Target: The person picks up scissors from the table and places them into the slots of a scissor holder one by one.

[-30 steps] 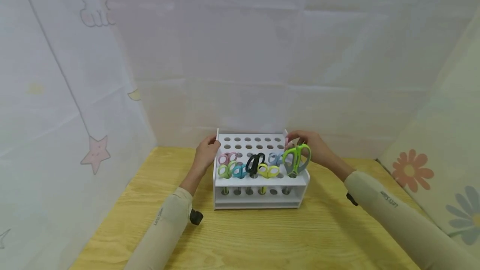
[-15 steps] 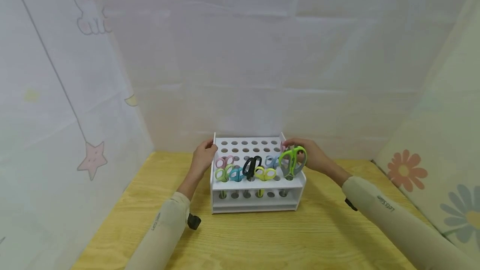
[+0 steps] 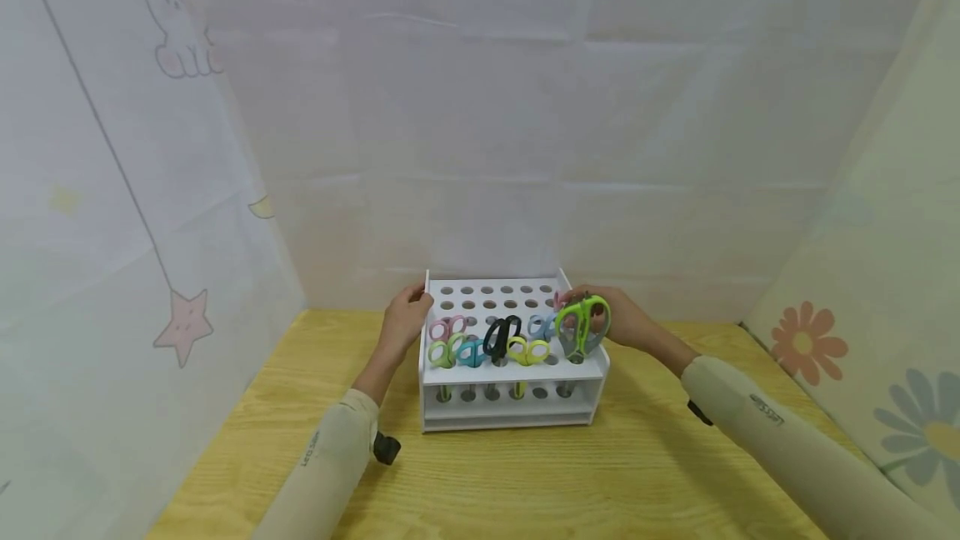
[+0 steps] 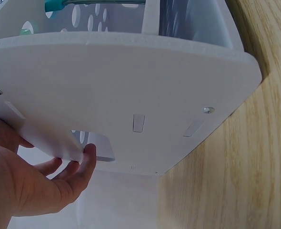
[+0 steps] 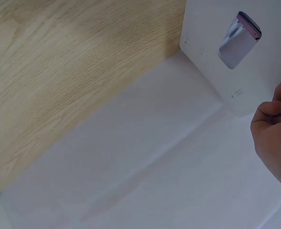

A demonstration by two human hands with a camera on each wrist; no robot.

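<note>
A white tiered rack point(image 3: 513, 370) with round holes stands on the table. My left hand point(image 3: 406, 318) grips the rack's left side panel point(image 4: 126, 86); its fingers lie near the slot, and the thumb reaches over the edge. At the right side, my right hand point(image 3: 618, 315) pinches a pair of scissors by a pink handle point(image 3: 558, 301), mostly hidden by the hand and the big green-and-grey scissors point(image 3: 581, 325). Upright in the front holes are pink scissors point(image 3: 447, 327), light green scissors point(image 3: 447, 351), teal scissors point(image 3: 471, 352), black scissors point(image 3: 500, 337), yellow scissors point(image 3: 528, 350) and light blue scissors point(image 3: 539, 325).
The wooden table point(image 3: 495, 482) carries the rack near its back edge. A pale sheet point(image 3: 480, 148) hangs behind, and printed sheets close off the left side point(image 3: 90, 273) and right side point(image 3: 885, 273).
The whole view has shifted slightly as the head moved. My right hand and the pink handle have come a little down and left against the rack. The left hand keeps its hold.
</note>
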